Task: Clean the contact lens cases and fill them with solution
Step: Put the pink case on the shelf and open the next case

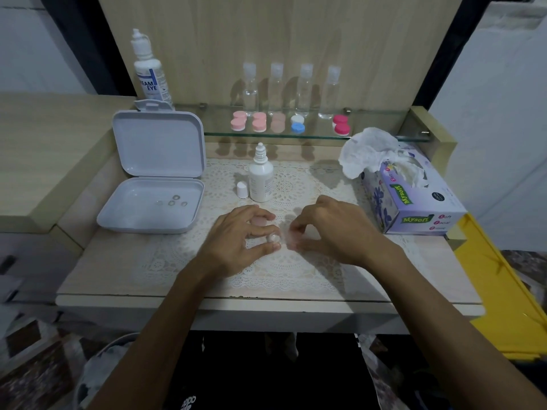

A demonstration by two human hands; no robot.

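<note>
On the lace mat, my left hand (247,236) curls round a pale pink contact lens case (260,221), with a small whitish part (273,238) pinched at my fingertips. My right hand (330,229) is beside it, its fingertips pinching a blurred pale pink cap (291,238). A small white solution bottle (260,176) stands uncapped just behind my hands, its white cap (242,189) on the mat to its left. Several more lens cases (259,122), pink, blue-and-white and red, sit on the glass shelf (384,137).
An open white box (154,184) with several lenses inside lies at the left. A large solution bottle (149,72) stands behind it. Several clear bottles (305,90) line the shelf. A tissue box (414,196) sits at the right. The table edge (266,303) is near me.
</note>
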